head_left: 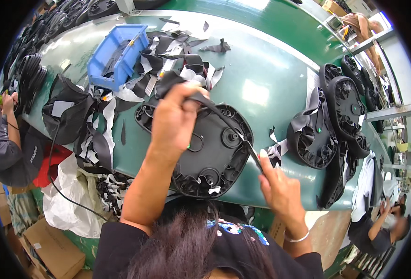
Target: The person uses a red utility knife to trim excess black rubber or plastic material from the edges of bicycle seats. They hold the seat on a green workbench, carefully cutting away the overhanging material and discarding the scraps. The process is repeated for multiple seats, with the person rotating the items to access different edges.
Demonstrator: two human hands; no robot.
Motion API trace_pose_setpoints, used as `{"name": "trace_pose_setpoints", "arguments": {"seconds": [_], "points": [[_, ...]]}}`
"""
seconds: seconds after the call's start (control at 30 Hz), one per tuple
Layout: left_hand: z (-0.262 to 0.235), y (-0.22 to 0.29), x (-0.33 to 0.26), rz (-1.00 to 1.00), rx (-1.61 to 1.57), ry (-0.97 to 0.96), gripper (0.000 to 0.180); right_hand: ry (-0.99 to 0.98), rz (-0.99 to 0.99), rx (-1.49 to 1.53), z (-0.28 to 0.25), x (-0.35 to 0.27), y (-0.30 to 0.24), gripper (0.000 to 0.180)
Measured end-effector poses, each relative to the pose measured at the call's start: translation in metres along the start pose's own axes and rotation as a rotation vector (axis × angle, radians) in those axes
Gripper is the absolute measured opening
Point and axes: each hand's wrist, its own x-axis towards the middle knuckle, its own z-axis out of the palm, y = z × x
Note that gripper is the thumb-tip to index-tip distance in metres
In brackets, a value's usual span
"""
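A black padded panel [182, 160] with gathered edges and round black mounts lies on the green table right in front of me. Above its left part, my left hand [177, 116] is closed round a black strip of material [217, 111], which stretches taut toward the panel's right edge. My right hand [282, 188], at the panel's right side, grips a slim black tool [255, 159]. The tool's light, blade-like tip meets the strip at that edge, and it looks like a knife. Part of the panel's left side is hidden behind my left forearm.
Black and white scraps [177, 56] pile up beyond the panel, beside a blue bin [117, 56]. More black panels [312, 135] stand stacked at the right. A dark cable [52, 174] hangs off the table's left. Co-workers sit at the far left and lower right.
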Motion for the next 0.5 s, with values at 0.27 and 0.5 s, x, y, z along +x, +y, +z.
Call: {"name": "trace_pose_setpoints", "arguments": {"seconds": [0.27,0.5], "points": [[0.009,0.009,-0.009,0.363,1.319,-0.533,0.018,0.064,0.112,0.029,-0.005,0.036,-0.008,0.047],[-0.007,-0.003,0.037,0.934,1.53,-0.5,0.014,0.035,0.159,-0.161,0.0,0.047,-0.028,0.049]]}}
